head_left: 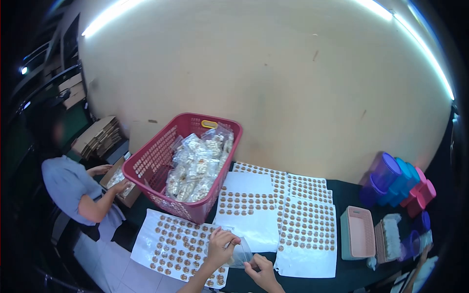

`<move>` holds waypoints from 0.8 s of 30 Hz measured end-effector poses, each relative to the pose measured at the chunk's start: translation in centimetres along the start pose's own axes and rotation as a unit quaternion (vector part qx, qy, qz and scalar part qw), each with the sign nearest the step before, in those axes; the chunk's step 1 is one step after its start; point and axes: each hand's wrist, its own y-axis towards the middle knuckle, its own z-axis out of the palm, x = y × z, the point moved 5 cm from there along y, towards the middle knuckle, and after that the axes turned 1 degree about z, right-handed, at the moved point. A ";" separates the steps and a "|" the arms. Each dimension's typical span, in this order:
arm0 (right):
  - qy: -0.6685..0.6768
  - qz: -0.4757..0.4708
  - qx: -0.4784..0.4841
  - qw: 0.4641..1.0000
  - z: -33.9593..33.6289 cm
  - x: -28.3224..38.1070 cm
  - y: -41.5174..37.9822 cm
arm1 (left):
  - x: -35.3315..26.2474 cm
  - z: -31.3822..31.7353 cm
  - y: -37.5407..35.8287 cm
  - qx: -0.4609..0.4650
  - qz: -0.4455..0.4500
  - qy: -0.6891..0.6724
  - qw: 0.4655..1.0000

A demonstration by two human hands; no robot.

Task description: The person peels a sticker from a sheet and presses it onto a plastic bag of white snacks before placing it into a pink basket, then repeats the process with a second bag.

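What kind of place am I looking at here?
Probably a small packing workshop: a red basket full of filled plastic bags, sheets of round stickers across the table, and a co-worker handling a cardboard box.

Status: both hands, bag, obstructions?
Left hand and right hand: fingers pinching clear bag. Bag contents unclear. Red basket beyond; nothing visibly blocking hands.

Clearance and obstructions, red basket (193,213).
Right: low passage over flat sticker sheets (305,263), bounded by upright tubs (386,173). Left: co-worker's arms (95,207), open carton (132,197). Behind: wall (293,97). Near side, rightward: left hand (222,246), right hand (263,274), clear bag (241,254) between. Basket: raised rim, open top, filled bags (195,163) within.
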 end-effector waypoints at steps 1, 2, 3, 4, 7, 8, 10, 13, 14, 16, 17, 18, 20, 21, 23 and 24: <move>0.055 0.025 0.005 0.998 -0.1 -0.1 0.4 | 0.0 -0.3 -0.2 -0.029 -0.005 0.006 1.000; 0.110 0.049 0.011 0.993 -0.1 -0.2 0.9 | 0.2 -0.7 0.0 -0.041 -0.011 0.013 0.999; 0.090 0.030 0.016 0.995 -0.3 0.1 1.4 | 0.4 -1.2 -0.1 -0.060 -0.018 0.031 0.998; 0.095 0.026 0.033 0.995 0.1 0.2 1.8 | 0.5 -1.8 -0.3 -0.079 -0.028 0.049 0.995; 0.105 0.027 0.055 0.993 1.2 0.1 2.3 | 2.1 -3.7 -1.3 -0.145 -0.031 0.064 0.987; 0.094 0.017 0.066 0.993 1.5 -0.1 2.1 | 2.6 -4.6 -1.5 -0.188 -0.019 0.073 0.979; 0.068 0.000 0.081 0.994 1.9 -0.8 1.5 | 7.2 -8.1 -2.4 -0.335 -0.170 -0.197 0.905; 0.061 0.065 0.042 0.995 1.1 -4.8 0.5 | 9.7 -16.3 -4.5 -0.449 -0.184 -0.150 0.861; 0.013 0.051 0.005 0.999 -0.1 -5.8 0.4 | 10.9 -18.0 -5.9 -0.475 -0.172 -0.148 0.850; -0.006 0.079 -0.049 0.996 -2.6 -10.5 -0.8 | 11.4 -19.8 -8.1 -0.506 -0.201 -0.159 0.823; -0.026 0.121 -0.085 0.989 -4.0 -12.1 -1.3 | 11.9 -20.0 -8.9 -0.507 -0.201 -0.157 0.823; -0.081 0.128 -0.096 0.984 -5.2 -13.3 -1.6 | 13.1 -19.9 -10.0 -0.514 -0.244 -0.204 0.797; -0.093 0.177 -0.132 0.971 -6.8 -16.3 -2.6 | 14.5 -19.2 -10.7 -0.518 -0.287 -0.252 0.765; -0.093 0.180 -0.131 0.970 -6.8 -15.8 -2.5 | 14.2 -18.9 -10.2 -0.495 -0.270 -0.223 0.795; -0.113 0.184 -0.108 0.970 -6.7 -14.6 -1.8 | 13.6 -17.6 -8.9 -0.465 -0.248 -0.199 0.826; -0.134 0.186 -0.086 0.970 -5.9 -13.5 -1.3 | 13.2 -16.4 -8.1 -0.458 -0.252 -0.197 0.829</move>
